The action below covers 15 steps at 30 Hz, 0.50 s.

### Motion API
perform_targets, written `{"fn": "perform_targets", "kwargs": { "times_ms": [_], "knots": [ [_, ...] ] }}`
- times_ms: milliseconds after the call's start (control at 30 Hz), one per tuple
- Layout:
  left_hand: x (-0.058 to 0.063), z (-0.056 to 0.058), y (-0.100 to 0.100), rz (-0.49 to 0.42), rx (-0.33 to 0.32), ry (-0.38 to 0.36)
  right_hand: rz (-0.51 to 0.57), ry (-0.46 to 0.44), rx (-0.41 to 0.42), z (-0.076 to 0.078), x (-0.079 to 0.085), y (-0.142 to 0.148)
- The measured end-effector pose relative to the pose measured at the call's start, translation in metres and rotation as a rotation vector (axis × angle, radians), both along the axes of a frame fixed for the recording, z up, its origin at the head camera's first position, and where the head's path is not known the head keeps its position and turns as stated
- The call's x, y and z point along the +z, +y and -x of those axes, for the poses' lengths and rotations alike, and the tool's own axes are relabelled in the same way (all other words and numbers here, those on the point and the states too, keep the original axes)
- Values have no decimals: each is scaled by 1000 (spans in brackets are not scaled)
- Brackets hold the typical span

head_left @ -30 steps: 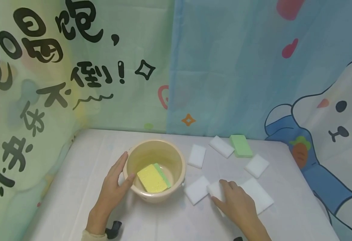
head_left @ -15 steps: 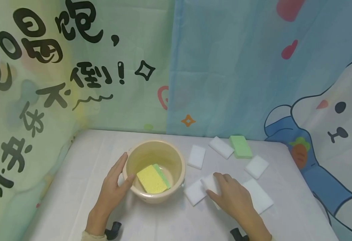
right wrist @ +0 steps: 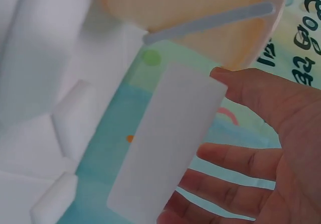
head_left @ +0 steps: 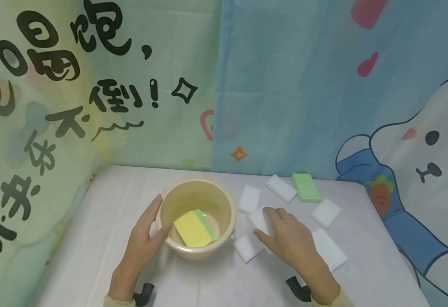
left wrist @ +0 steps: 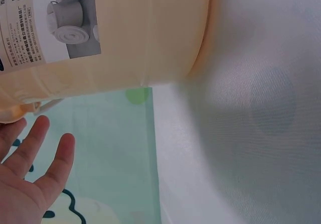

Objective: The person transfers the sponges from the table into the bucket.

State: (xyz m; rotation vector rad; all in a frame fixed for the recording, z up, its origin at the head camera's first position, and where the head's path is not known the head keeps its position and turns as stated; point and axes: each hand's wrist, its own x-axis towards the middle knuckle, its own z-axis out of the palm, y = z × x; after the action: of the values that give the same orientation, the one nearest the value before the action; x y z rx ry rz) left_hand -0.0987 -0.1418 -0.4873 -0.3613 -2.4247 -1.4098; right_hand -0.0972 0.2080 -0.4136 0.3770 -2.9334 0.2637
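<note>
My left hand [head_left: 143, 243] rests against the left side of a cream bucket [head_left: 193, 255], thumb at the rim and fingers straight along the outside. In the left wrist view, spread fingers reach toward the bucket's handle mount, below its paper label [left wrist: 55, 28]. Inside the bucket lies a yellow sponge [head_left: 193, 229] with a green strip along its right side. My right hand [head_left: 290, 236] pinches a white sponge block [head_left: 260, 221] between thumb and fingertips, right of the bucket. That block [right wrist: 165, 143] is raised and tilted in the right wrist view, with the bucket's grey handle [right wrist: 210, 22] beyond it.
Several white sponge blocks lie on the white-covered table [head_left: 128, 187]: one near the bucket [head_left: 248, 248], one behind the held block [head_left: 249, 199], others farther right [head_left: 326, 212]. A green sponge block [head_left: 306, 187] lies at the back. Printed curtains [head_left: 285, 106] hang behind the table.
My right hand has lifted the white sponge block and moved it left and away from me, toward the bucket. The left hand and bucket have stayed in place.
</note>
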Motion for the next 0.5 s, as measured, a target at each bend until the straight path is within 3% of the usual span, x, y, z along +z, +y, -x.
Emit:
{"fn": "perform_targets", "kwargs": {
  "times_ms": [500],
  "knots": [
    [-1, 1, 0, -8, -8, 7, 59, 57, 54, 20, 42, -20]
  ]
}}
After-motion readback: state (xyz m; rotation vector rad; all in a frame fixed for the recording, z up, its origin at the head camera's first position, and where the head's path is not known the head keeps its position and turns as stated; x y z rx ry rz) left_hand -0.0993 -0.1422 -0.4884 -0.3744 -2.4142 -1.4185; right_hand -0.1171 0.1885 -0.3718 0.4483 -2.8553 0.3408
